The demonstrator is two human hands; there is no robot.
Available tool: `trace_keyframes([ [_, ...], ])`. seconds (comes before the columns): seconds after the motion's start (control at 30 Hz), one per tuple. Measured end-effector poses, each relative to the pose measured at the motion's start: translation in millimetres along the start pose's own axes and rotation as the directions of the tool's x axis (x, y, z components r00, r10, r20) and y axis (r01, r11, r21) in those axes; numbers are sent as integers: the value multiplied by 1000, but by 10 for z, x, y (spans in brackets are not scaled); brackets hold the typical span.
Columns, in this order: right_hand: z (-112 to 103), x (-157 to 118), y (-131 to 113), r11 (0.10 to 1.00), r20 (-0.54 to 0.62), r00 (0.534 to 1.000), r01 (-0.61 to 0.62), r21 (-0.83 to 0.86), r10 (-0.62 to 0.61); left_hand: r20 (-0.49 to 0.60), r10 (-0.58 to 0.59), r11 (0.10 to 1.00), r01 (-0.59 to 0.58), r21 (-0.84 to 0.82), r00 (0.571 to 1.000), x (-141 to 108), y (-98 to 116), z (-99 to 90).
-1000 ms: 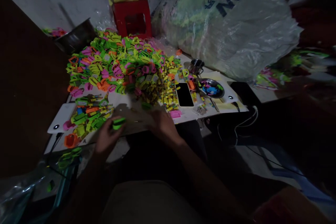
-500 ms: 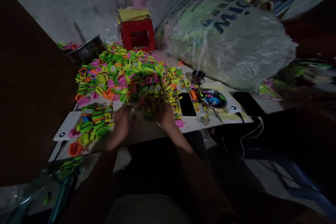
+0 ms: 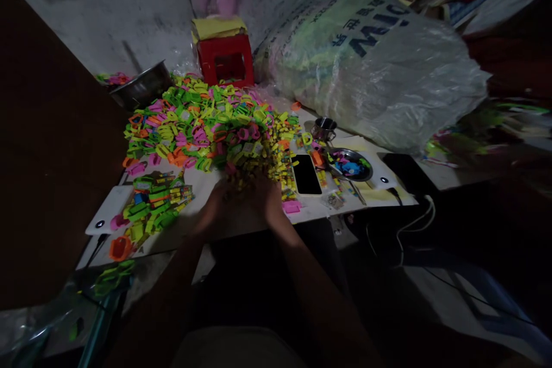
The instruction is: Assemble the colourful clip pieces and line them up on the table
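Observation:
My left hand (image 3: 214, 204) and my right hand (image 3: 268, 200) are close together at the near edge of a big heap of small plastic pieces (image 3: 202, 115) in green, yellow, pink and orange. Between them, in shadow, lie small yellowish pieces (image 3: 244, 181). The fingers of both hands are dark and blurred, so any grip on those pieces is unclear. Left of my left hand sits a smaller group of green and yellow pieces (image 3: 157, 204). A phone with a black screen (image 3: 307, 174) lies right of my right hand.
Behind the heap stand a metal pot (image 3: 144, 85) and a red stool (image 3: 226, 60). A large filled plastic bag (image 3: 379, 69) leans at the back right. A metal cup (image 3: 324, 128), a metal dish of coloured bits (image 3: 350, 165) and white devices with cables (image 3: 107, 210) are on the table.
My left hand has moved right, away from the smaller group and closer to my right hand. My right hand has shifted only slightly.

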State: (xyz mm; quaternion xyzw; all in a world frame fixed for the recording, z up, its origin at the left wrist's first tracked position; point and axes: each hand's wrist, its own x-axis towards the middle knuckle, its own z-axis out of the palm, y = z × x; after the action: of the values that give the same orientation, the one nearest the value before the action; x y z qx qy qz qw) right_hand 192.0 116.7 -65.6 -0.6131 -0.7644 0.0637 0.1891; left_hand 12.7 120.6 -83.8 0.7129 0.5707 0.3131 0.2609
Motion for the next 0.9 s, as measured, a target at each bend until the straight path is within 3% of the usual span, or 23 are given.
trace_keyframes([
  [0.13,-13,-10,-21,989,85,986,137,52,-141,5,-17,993,17,-118,1000,-98,-11,-64],
  [0.37,4,26,-109,979,76,977,202,3,-202,-89,-77,957,48,-287,993,-200,-29,-63],
  [0.5,-45,81,-135,979,65,977,198,55,-201,-174,-209,831,81,-551,962,-269,19,-105],
  [0.57,-41,81,-110,970,27,989,134,202,-142,-201,-247,807,86,-584,948,-329,89,-169],
  [0.63,-19,41,-71,903,-36,999,36,429,-23,-180,-254,809,107,-578,950,-406,180,-239],
  [0.73,-15,-117,-28,689,-26,991,-71,722,130,-103,-255,800,150,-582,961,-534,323,-306],
  [0.83,-123,-378,-41,483,49,997,-74,873,64,23,-245,796,215,-565,969,-643,451,-314],
  [0.9,-248,-569,-79,462,47,999,-36,886,-11,83,-232,823,241,-514,969,-695,529,-306],
])
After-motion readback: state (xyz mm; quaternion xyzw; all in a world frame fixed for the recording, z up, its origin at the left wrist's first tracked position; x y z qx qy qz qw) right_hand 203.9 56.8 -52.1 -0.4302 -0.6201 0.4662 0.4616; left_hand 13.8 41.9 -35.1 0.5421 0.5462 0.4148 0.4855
